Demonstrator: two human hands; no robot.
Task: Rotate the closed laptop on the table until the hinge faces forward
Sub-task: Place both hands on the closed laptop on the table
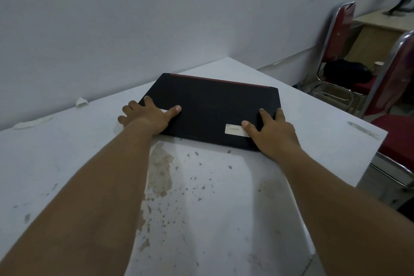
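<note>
Where the two bare forearms reach in from the near edge, the white table (224,197) shows brown stains and chipped patches between them. Both hands rest on one closed black laptop (212,107), which lies flat on the far part of the table, close to its far corner and near the wall (134,18).

At the near left corner of the lid, the left hand (147,115) lies palm down, its thumb stretched across the lid to the right and its fingers spread over the left edge. The right hand (271,129) lies palm down at the near right corner, thumb on the lid beside a white label (234,129) and fingers spread along the right edge. Neither hand pinches the laptop; both press flat on it with fingers apart.

Left to right runs the laptop's long axis, turned slightly so its right end sits nearer. A red strip (219,80) runs along the far long edge, so that edge points away, toward the wall; the label sits by the near edge.

Bits of torn tape (81,102) cling where table meets wall at the far left. Two red chairs (340,36) with chrome frames stand to the far right, off the table, and a dark bag (347,71) lies on the seat of the farther one.
</note>
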